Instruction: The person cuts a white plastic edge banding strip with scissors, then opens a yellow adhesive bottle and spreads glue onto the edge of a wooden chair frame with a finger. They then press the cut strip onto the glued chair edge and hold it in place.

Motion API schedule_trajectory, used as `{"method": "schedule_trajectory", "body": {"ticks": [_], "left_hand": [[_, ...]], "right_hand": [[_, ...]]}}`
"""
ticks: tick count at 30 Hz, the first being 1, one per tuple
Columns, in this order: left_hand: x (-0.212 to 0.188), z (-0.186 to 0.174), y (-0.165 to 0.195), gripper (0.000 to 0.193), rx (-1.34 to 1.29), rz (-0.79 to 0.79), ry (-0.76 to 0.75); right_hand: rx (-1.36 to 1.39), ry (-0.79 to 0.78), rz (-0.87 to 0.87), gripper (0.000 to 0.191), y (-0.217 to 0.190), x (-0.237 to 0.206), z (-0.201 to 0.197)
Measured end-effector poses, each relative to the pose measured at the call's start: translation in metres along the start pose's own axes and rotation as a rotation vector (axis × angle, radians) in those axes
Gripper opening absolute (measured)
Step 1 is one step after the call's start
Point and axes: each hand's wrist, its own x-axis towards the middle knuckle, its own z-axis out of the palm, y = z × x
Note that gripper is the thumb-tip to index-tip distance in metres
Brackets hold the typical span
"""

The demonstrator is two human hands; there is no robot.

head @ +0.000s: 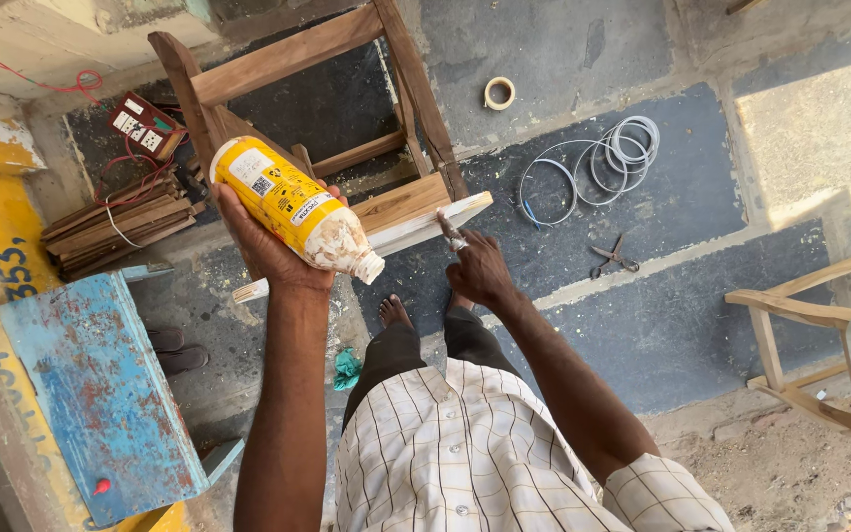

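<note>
Glue bottle [295,206], yellow w/ white nozzle end, upper-left-centre of frame: tilted nozzle-down to the right, grasped around its body by left hand [270,246]. Nozzle tip near white-edged wooden board [425,225], not touching. Right hand [478,271], centre frame: fingers partly curled, index finger on board's edge; cannot tell if it grips anything. Board rests against wooden frame [288,59], top centre. Tape roll [499,93] and coiled white edge strip [603,158], upper right. Scissors [615,258] on floor, right of centre. Blue box [100,394], lower left. Wood offcuts stack [120,222], left.
</note>
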Motion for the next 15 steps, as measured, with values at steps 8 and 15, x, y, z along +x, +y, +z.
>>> {"method": "schedule_trajectory", "body": {"ticks": [8,15], "left_hand": [[0.004,-0.003,-0.003,0.082,-0.09,-0.059,-0.055],[0.006,-0.005,0.001,0.085,-0.08,-0.079,-0.083]], "right_hand": [[0.125,0.015,0.123,0.095,0.003,-0.002,0.005],[0.08,0.085,0.128,0.095,-0.017,-0.004,0.011]]}}
